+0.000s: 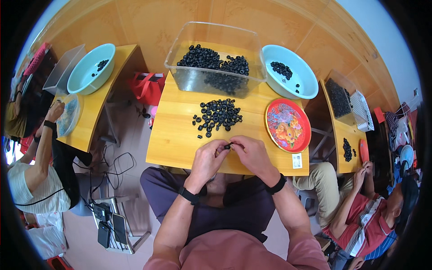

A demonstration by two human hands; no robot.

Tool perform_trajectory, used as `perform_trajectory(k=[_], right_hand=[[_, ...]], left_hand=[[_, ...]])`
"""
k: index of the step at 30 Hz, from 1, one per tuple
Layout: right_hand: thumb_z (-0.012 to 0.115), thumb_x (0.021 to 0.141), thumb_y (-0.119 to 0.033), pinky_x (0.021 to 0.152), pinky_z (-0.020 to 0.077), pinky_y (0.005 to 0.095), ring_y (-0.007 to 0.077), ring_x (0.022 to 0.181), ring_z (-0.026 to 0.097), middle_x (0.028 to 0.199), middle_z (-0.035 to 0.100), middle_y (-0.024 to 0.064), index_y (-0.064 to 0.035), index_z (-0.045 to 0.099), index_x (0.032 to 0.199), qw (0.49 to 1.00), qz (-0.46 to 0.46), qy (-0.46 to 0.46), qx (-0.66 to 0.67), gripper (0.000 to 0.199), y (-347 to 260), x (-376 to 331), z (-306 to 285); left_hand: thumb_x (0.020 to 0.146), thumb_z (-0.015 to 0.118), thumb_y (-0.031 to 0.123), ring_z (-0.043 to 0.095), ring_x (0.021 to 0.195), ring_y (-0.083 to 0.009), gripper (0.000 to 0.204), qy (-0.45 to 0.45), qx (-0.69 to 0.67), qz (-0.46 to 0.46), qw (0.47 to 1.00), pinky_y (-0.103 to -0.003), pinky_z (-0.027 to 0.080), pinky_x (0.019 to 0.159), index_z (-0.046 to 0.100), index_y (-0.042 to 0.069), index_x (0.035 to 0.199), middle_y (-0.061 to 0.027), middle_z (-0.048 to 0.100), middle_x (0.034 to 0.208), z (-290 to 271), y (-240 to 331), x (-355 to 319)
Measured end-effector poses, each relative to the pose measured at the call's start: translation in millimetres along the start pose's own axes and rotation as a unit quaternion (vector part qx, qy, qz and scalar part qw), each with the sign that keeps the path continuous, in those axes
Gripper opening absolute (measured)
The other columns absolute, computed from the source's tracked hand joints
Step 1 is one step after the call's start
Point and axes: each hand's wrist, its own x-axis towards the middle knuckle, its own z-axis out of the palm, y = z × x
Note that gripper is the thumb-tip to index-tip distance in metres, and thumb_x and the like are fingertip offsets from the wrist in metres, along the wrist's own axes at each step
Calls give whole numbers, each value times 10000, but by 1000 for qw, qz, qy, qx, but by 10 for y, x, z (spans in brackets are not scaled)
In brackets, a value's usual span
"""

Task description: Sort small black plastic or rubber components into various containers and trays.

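Observation:
Close to the table's front edge, my left hand [209, 158] and my right hand [253, 156] meet fingertip to fingertip. Both are closed in a pinch on a small black ring-like part [228, 146], mostly covered by the fingers. Just beyond them, a loose pile of small black ring-shaped parts [220, 114] is spread on the wooden table [168, 135]. Behind the pile stands a clear plastic bin [216, 81] holding many more of these parts. A red round tray with a flower pattern [288, 125] lies to the right of my hands.
A light blue basin [310, 83] with several black parts stands at the back right. People work at side tables: a person in a light top [38, 189] on the left, one in a red striped shirt [369, 220] on the right. Cables and black devices [110, 225] sit on a stool at lower left.

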Motion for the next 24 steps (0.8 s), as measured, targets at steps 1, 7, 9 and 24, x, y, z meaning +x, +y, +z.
perform_trajectory(k=[1,7,9,24], right_hand=[[709,906,-58,723,578,365,306,821,742,931,742,162,5,722,1049,1000,0,-2,0,157,-3,-3,-3],[726,893,-45,710,578,380,332,816,727,912,738,154,-17,733,1019,993,-97,36,-55,130,-12,-36,-6],[733,884,-41,707,577,383,321,810,728,906,738,145,-16,735,1010,988,-113,24,-100,129,5,-52,4],[723,890,-39,694,593,396,339,815,737,910,741,166,-2,725,1004,995,-88,25,-43,120,27,-41,53]], left_hand=[[859,803,90,627,654,-131,235,-1,-3,0,1000,-282,524,625,735,10,1069,-70,694,799,-4,7,1],[879,775,61,711,766,-238,240,-15,-9,-7,1000,-335,568,699,719,-11,1101,-153,729,898,-32,40,1],[881,777,63,717,773,-237,239,-21,-9,-19,1000,-333,572,710,719,-15,1100,-156,733,895,-40,38,8],[884,801,94,661,713,-130,213,-24,-24,-26,999,-284,548,681,735,-11,1057,-78,727,815,-69,-2,29]])
